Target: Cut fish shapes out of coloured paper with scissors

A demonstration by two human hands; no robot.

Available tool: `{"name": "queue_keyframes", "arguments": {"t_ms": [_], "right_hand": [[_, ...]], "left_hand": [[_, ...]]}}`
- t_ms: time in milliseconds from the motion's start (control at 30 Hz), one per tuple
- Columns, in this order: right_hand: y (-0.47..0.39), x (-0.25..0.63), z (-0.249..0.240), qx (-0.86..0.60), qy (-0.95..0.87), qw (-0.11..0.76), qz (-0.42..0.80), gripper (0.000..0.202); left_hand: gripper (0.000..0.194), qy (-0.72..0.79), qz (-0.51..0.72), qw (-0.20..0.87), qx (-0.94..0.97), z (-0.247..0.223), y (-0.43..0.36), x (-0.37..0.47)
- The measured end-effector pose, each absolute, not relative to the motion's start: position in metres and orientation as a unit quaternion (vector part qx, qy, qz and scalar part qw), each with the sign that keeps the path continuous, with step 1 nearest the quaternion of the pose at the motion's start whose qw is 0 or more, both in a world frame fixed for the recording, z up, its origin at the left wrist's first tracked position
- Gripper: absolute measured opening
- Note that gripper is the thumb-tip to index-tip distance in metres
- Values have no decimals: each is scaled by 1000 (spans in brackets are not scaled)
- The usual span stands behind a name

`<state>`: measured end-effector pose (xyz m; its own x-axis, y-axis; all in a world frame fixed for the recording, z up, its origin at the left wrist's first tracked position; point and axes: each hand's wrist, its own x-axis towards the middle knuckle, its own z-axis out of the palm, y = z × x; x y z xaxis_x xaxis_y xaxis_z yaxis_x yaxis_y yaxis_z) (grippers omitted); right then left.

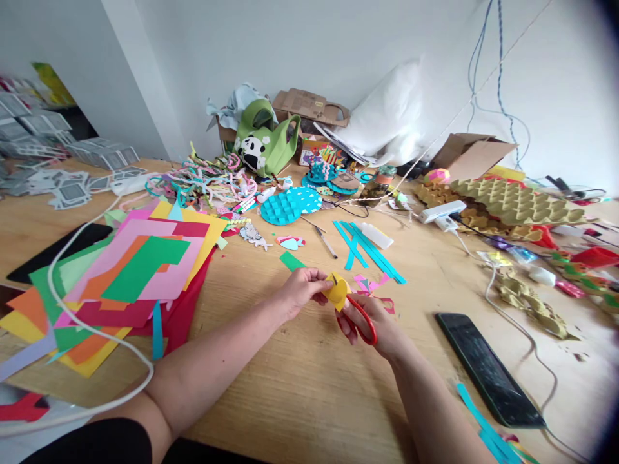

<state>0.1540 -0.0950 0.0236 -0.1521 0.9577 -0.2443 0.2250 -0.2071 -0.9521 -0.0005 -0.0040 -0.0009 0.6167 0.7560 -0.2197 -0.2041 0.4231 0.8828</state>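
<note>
Over the middle of the table, my left hand [305, 288] pinches a small piece of yellow paper [337, 293] by its left edge. Red-handled scissors [370, 325] sit in my right hand [370, 322], with fingers through the loops. Their blades meet the yellow paper and are mostly hidden behind it. A green paper scrap [291, 261] lies just beyond my left hand. Pink paper offcuts [370, 283] are scattered behind my right hand. Farther back lie blue paper strips [358, 245], a pen [325, 241] and a small fish-shaped cutout [290, 242].
Stacked coloured paper sheets [145, 258] cover the left side, crossed by a white cable [62, 303]. A black phone [488, 367] lies at right. Egg trays [517, 200], a green panda bag [268, 142] and tangled pipe cleaners [207, 183] stand along the back.
</note>
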Motion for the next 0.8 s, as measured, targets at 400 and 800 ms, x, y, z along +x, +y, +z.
{"name": "queue_keyframes", "arguments": {"t_ms": [400, 800], "right_hand": [[-95, 152, 27, -568, -522, 333, 543, 52], [-95, 152, 27, -566, -527, 341, 535, 51]], "left_hand": [[29, 328, 315, 775, 439, 1, -5, 0], [32, 318, 309, 772, 455, 1, -5, 0]]}}
